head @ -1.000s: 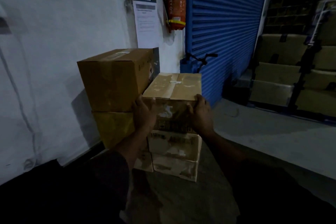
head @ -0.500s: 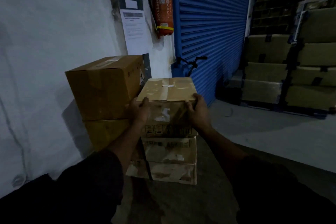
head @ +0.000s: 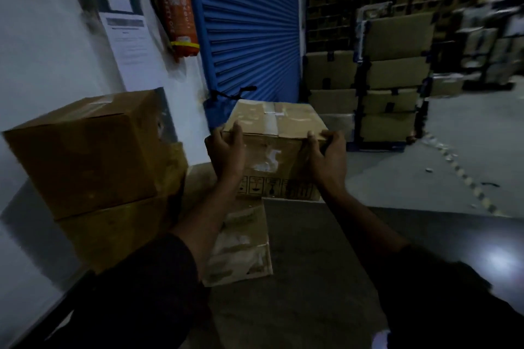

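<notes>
Warehouse floor (head: 312,263): dim concrete below a blue shutter (head: 249,22).
Taped carton (head: 272,156): held up before the shutter.
Hands: left hand (head: 226,150), right hand (head: 329,156) curl over its near top corners.
Handling: stiff, likely weighty; bottom edges grip surer.
Obstacles: brown boxes (head: 85,156) left of shutter, strapped cartons (head: 391,99) right.

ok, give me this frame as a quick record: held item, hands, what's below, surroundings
held: taped box
left: left hand grips its near left top corner
right: right hand grips its near right top corner
below: lower cartons, held box offset right of them; contact unclear
beside: brown boxes stacked at the wall
wall: fire extinguisher, blue shutter
</notes>
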Available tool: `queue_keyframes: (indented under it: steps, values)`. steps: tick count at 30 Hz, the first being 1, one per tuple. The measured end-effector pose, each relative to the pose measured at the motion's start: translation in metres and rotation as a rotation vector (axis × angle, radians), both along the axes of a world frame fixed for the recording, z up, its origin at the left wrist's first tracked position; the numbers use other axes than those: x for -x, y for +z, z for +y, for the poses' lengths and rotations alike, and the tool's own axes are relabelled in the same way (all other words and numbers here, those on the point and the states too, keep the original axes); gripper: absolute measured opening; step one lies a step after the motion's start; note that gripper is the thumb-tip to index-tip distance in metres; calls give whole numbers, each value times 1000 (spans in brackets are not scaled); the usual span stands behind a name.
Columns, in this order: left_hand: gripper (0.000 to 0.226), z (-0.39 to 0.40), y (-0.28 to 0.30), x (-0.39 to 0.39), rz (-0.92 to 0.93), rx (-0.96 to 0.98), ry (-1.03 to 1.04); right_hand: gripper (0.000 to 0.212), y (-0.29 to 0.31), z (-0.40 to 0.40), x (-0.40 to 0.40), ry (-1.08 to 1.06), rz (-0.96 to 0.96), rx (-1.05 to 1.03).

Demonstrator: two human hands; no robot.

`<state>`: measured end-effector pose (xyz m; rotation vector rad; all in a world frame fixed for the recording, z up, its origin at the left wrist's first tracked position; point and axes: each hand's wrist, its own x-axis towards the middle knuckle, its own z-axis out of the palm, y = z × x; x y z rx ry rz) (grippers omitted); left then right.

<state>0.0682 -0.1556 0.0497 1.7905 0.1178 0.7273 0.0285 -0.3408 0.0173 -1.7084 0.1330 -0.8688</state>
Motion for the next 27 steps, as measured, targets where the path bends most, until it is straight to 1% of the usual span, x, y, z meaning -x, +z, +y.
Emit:
queue_keyframes:
  steps: [4, 6, 9, 13, 15, 17, 22, 25, 27]
  values:
    - [46, -52, -24, 16, 0, 25, -145, 29, -17, -42, 41, -172, 32, 22]
    - [42, -75, -40, 28, 20, 46, -211, 24, -30, -59, 63, -280, 78, 46]
    - [39, -105, -69, 50, 64, 89, -300, 21, -55, -83, 94, -368, 148, 48]
    - [35, -134, -124, 80, 185, 177, -408, 21, -93, -105, 142, -451, 224, 21]
    - [34, -147, -156, 99, 247, 234, -447, 24, -113, -112, 168, -487, 288, 48]
    - [34, -154, -181, 123, 348, 278, -493, 26, -135, -118, 194, -493, 357, 72]
    - [37, -158, -248, 160, 557, 206, -592, 38, -188, -133, 241, -395, 584, 27]
    - [38, -163, -268, 165, 620, 122, -637, 42, -216, -145, 248, -371, 674, 27]
    - [33, -167, -277, 167, 638, 54, -657, 41, -230, -154, 246, -399, 742, 71]
